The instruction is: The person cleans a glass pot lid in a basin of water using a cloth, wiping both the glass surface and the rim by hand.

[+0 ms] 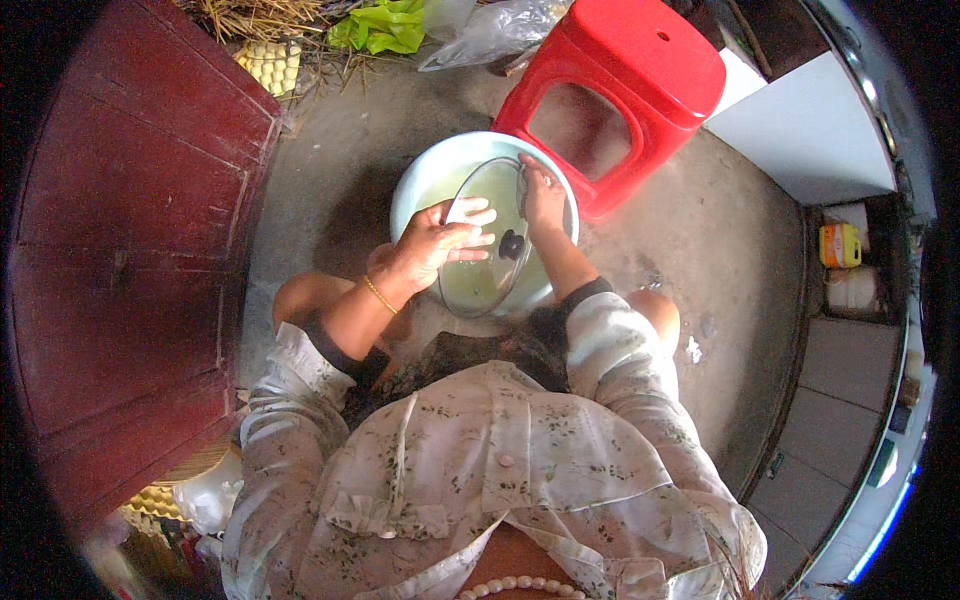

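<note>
A glass pot lid with a dark rim and a black knob is held tilted over a pale basin. Cloudy, greenish-yellow liquid shows in the basin. My right hand grips the lid's upper right rim, with what looks like a bit of cloth at the fingers. At the lid's left side is my left hand, fingers apart and extended across the glass; whether they touch it I cannot tell. The basin stands on the floor between my knees.
A red plastic stool stands right behind the basin. Dark red wooden doors rise at left. White cabinets line the right side, with a yellow jug on a shelf. Straw, an egg tray and plastic bags lie at the far edge.
</note>
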Action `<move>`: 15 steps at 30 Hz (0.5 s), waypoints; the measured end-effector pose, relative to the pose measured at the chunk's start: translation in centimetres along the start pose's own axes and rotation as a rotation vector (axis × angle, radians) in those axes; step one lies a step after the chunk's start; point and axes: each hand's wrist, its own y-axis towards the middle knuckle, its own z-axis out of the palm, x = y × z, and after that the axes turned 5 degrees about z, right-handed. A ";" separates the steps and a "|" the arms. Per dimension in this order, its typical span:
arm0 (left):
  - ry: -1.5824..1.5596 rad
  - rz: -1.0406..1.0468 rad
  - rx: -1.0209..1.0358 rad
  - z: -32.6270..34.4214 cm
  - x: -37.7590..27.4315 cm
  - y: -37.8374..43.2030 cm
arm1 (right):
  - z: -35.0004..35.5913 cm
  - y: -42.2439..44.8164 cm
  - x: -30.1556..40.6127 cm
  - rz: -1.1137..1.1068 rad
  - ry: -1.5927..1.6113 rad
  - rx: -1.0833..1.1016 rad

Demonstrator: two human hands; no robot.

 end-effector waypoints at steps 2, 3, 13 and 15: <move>0.033 -0.018 -0.001 0.0 0.0 -0.3 | 0.6 -1.1 1.1 -0.052 -0.024 0.070; 0.032 -0.017 -0.002 0.1 0.2 -0.2 | 0.9 -1.4 1.1 -0.052 -0.025 0.072; 0.025 0.004 -0.090 -0.2 1.2 0.8 | 4.4 -7.7 4.5 -0.819 -0.429 0.337; 0.062 -0.017 -0.083 0.0 1.2 0.7 | 3.8 -7.2 4.9 -0.878 -0.506 0.335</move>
